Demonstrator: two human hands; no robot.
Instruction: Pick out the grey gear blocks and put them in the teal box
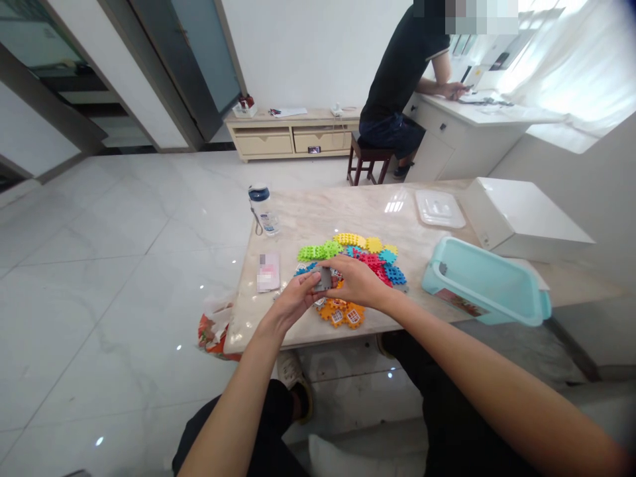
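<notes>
Both of my hands meet above the near part of the marble-patterned table (298, 212). A grey toothed piece (323, 279) is between them. My left hand (297, 297) grips its left side, and my right hand (355, 281) has its fingers closed on the right side. Under and around the hands lie interlocking plastic pieces: green (318, 252), yellow (372, 244), red (375, 264), blue (395, 274) and orange (354, 317). Some orange pieces carry window pictures. My fingers hide part of the pile.
A water bottle (265, 211) and a pink-white packet (269, 272) stand or lie at the left. To the right are a teal bin (489, 281), a clear lid (440, 209) and a white box (531, 215). A person (397, 79) sits on a stool beyond the table.
</notes>
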